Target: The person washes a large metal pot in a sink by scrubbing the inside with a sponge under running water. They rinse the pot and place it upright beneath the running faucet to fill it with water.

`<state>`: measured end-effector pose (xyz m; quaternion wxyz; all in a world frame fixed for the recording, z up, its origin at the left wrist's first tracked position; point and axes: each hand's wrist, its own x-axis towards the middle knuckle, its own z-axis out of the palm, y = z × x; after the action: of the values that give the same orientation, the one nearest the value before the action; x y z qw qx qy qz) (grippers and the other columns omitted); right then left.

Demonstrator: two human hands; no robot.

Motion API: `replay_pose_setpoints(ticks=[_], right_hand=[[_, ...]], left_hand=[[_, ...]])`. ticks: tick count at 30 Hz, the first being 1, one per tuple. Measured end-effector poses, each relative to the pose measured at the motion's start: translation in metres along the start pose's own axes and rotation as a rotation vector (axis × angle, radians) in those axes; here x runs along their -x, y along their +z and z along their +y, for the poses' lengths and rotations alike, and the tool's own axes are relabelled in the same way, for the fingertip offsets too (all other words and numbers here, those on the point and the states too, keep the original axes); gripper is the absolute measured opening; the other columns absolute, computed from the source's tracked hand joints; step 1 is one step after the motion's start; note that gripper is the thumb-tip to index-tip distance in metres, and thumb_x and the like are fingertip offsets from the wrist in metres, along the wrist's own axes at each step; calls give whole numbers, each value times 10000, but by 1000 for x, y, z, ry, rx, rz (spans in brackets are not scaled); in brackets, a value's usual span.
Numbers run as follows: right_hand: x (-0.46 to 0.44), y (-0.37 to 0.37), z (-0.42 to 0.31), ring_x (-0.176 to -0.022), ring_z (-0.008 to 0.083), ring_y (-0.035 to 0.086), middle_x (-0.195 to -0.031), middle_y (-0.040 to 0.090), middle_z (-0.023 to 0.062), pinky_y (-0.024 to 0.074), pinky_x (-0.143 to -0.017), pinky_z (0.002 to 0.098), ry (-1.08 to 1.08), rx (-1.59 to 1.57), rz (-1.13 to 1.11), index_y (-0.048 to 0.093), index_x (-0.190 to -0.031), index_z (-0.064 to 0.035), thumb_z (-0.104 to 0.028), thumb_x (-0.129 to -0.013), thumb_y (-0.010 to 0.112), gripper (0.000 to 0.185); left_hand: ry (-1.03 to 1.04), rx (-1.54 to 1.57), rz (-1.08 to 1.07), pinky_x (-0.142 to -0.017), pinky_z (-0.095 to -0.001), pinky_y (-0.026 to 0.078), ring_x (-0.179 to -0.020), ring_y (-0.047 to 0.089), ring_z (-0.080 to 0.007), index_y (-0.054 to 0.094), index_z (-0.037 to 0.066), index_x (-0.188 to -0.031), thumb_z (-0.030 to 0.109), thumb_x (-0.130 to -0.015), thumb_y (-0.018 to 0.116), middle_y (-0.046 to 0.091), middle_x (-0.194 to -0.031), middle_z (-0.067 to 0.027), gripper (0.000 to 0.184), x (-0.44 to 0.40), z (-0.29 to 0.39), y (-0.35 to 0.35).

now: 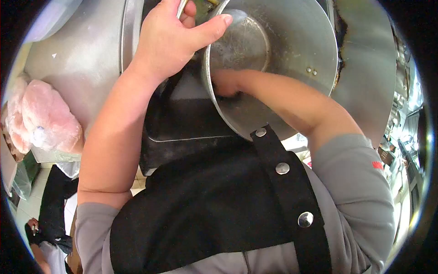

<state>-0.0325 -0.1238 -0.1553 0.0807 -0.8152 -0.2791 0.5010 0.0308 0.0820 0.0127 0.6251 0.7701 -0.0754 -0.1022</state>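
Note:
A large metal pot [292,41] is tilted toward me, its inside wall dull and marked. My left hand [175,39] is at its left rim, fingers curled around a thin metal handle [182,8] and thumb stretched over the rim. Whether that handle belongs to the pot I cannot tell. Deep inside the pot, my right hand [226,83] presses near the lower left wall with fingers bent. Shadow and blur hide what it holds, if anything.
Pink-white stuff in a clear plastic bag [48,116] lies on the steel counter [98,55] at left. A dark stove-like surface [182,118] is beneath the pot. Steel panelling [367,59] stands at right. Part of another person [50,255] shows at lower left.

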Motion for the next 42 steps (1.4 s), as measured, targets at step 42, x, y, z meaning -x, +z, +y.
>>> replay_pose_setpoints(ticks=[42], right_hand=[[27,-17,38,-980,373,654,-1014,696,170,514,-850,482,110,275,116,716,-1040,-120,-243,-736,724,328]], left_hand=[[-15,-55,48,-533,-213,321,-611,373,-26,585,49,-908,373,-794,807,438,-677,84,409,1,1,-1]])
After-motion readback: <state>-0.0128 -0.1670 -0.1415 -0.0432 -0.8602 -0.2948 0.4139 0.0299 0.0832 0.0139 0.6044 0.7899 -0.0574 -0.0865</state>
